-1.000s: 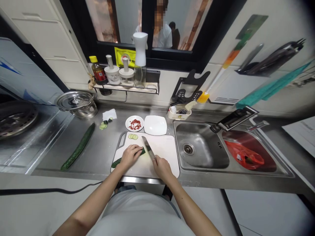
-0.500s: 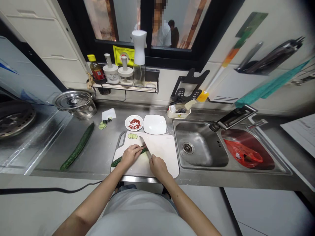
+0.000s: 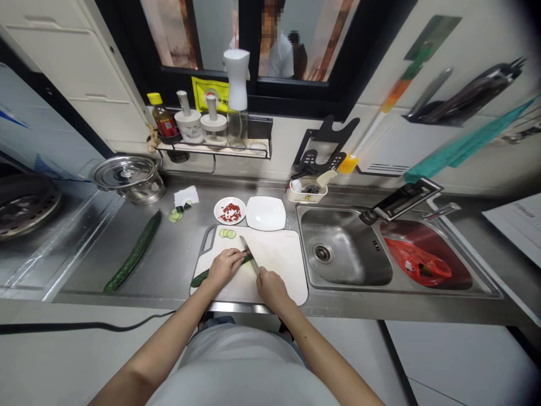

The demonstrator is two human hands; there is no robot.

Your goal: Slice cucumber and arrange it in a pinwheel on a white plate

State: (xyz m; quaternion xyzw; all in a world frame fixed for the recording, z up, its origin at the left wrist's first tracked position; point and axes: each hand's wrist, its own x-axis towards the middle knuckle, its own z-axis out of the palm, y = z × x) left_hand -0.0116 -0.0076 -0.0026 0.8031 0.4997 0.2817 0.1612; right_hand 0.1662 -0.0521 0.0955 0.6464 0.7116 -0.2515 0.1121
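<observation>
On the white cutting board (image 3: 283,265) lies a cucumber (image 3: 200,278), its middle hidden under my left hand (image 3: 226,267). The fingers of that hand are curled over it, close to its right end. My right hand (image 3: 273,287) is closed round the handle of a kitchen knife (image 3: 250,255). The blade points up and to the left and rests at the cucumber's cut end, beside my left fingertips. A few cucumber slices (image 3: 227,233) lie at the board's upper left. A whole cucumber (image 3: 134,252) lies on the counter to the left.
Behind the board are a plate of chopped red pieces (image 3: 218,211) and a white square plate (image 3: 266,213). The sink (image 3: 346,270) is on the right, with a red bag (image 3: 416,265) in its second basin. A lidded pot (image 3: 146,189) stands back left, near cucumber scraps (image 3: 175,215).
The knife blade has shifted very slightly at the cucumber's end. Both hands keep their grip and place, and the camera view has tilted a little.
</observation>
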